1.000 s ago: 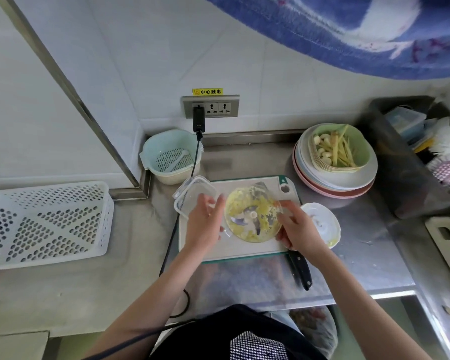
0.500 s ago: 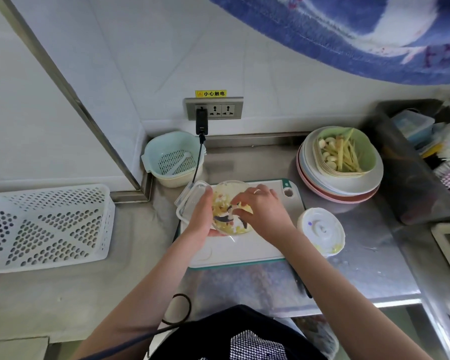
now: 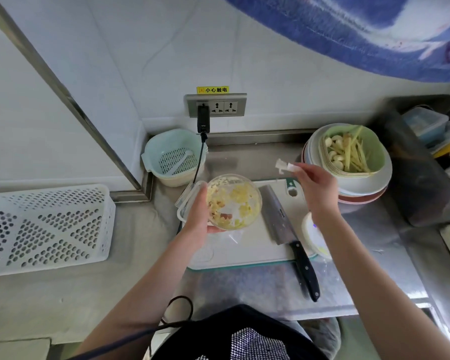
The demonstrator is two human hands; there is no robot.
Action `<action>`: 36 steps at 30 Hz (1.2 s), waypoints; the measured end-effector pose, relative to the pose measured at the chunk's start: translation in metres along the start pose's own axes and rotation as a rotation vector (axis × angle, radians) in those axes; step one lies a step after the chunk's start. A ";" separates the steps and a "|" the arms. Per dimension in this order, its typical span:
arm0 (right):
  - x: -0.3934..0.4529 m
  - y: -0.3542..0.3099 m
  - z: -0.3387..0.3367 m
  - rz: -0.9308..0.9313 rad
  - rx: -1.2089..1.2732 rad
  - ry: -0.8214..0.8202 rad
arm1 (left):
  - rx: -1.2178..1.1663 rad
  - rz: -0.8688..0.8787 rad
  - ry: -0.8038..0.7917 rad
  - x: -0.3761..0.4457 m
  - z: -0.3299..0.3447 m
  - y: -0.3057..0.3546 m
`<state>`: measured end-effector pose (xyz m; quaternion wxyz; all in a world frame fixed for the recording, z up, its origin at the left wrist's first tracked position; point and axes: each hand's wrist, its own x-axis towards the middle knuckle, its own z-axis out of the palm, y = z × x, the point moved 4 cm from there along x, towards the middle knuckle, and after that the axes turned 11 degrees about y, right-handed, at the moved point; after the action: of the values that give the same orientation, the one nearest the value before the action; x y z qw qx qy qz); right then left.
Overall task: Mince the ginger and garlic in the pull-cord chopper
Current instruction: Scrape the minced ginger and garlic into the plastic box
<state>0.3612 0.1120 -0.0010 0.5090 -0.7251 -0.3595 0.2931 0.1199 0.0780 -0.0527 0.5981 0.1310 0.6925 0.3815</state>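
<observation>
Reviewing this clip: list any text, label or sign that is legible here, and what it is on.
"小心触电": yellow warning sticker on the wall, above the socket strip.
Knife blade: small dark print, too blurred to read.
Nothing else legible.

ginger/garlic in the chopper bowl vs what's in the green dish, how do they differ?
The mix in the chopper bowl is minced into fine yellow bits; the green dish holds whole garlic cloves and long ginger strips. The left hand holds the bowl above the cutting board; the dish rests on stacked plates. Both are uncovered.
</observation>
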 end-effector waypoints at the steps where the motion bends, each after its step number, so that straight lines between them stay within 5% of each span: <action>1: 0.009 0.006 -0.004 -0.044 -0.128 0.010 | -0.051 -0.049 -0.006 0.001 -0.003 -0.001; 7: 0.031 0.069 0.016 -0.171 -0.631 -0.133 | -0.107 -0.114 0.024 0.012 -0.020 -0.008; 12: 0.026 0.080 0.023 -0.132 -0.610 -0.129 | -0.051 -0.077 0.053 0.016 -0.027 -0.006; 16: -0.006 0.031 0.027 -0.339 -0.409 -0.029 | -0.037 -0.065 0.065 0.020 -0.030 -0.008; 20: -0.077 0.012 0.067 -0.632 -0.487 -0.770 | -0.045 -0.036 0.115 0.022 -0.034 -0.005; 22: -0.087 0.030 0.076 -0.724 -0.691 -0.906 | -0.005 -0.007 0.123 0.021 -0.035 -0.003; 29: -0.101 0.063 0.056 -0.712 -0.477 -0.608 | 0.050 0.060 0.104 0.012 -0.031 -0.003; 36: -0.110 0.084 0.057 -0.504 -0.313 -0.568 | 0.115 0.295 0.113 0.013 -0.029 0.006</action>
<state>0.2724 0.0328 -0.0920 0.3290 -0.5731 -0.6925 0.2895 0.0877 0.0797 -0.0584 0.4873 0.2436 0.7189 0.4317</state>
